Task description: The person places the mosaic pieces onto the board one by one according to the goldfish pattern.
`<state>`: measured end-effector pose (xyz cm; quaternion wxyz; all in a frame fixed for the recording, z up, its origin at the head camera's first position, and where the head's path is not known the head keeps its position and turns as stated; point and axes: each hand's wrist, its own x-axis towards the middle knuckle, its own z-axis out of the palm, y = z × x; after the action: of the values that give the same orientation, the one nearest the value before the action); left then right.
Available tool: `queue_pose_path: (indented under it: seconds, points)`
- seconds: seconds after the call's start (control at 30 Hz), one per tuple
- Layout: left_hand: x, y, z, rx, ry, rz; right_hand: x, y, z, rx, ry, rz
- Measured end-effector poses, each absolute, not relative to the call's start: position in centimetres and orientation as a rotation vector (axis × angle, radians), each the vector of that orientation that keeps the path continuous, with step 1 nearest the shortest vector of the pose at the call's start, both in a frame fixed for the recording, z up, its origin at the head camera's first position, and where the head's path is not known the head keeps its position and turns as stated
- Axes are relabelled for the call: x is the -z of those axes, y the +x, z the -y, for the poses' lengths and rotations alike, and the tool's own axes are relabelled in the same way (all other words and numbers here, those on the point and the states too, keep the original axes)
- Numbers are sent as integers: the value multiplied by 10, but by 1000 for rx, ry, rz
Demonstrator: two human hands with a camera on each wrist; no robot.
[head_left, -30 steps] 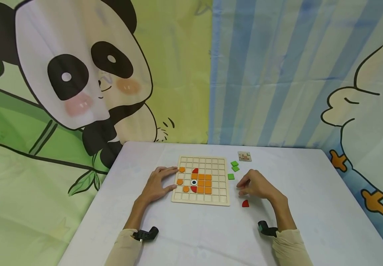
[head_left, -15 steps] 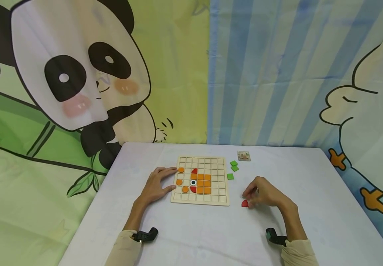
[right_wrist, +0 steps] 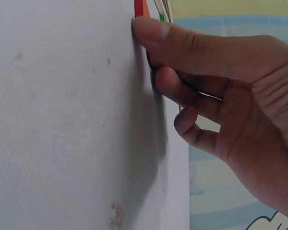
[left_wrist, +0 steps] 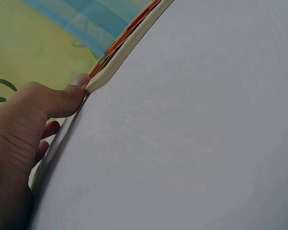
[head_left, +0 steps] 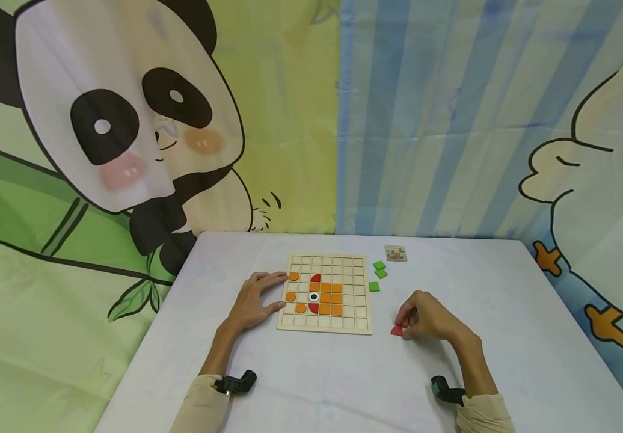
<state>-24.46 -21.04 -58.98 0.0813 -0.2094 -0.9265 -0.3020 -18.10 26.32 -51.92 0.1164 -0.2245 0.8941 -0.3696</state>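
Observation:
A square wooden grid board [head_left: 353, 325] lies on the table. Orange square tiles [head_left: 326, 299], two red quarter-round tiles, an eye tile [head_left: 314, 297] and several orange discs [head_left: 301, 308] are on it. My left hand [head_left: 251, 302] rests at the board's left edge, thumb and fingertips touching the rim; in the left wrist view the thumb [left_wrist: 69, 98] meets the board's side [left_wrist: 116, 63]. Right of the board, my right hand [head_left: 430, 317] pinches a red quarter-round tile [head_left: 395, 330] between thumb and fingers, at the tabletop. The right wrist view shows only a sliver of the red tile [right_wrist: 139, 7].
Several green square tiles [head_left: 379, 265] lie by the board's right side. A small patterned card [head_left: 395, 253] is near the table's back edge. White cloth covers the table [head_left: 311, 385]; printed curtains [head_left: 290, 120] hang behind it.
My right hand has moved right and toward me, onto the loose red tile, and now pinches it; the tile has turned slightly. The left hand stays at the board.

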Motion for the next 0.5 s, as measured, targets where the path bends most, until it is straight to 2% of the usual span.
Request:
queue_pose_path:
  seconds: [0.5]
  points:
    - [588,-245,211,935,-612,2808,524,-183,-252,982,-649,-2709]
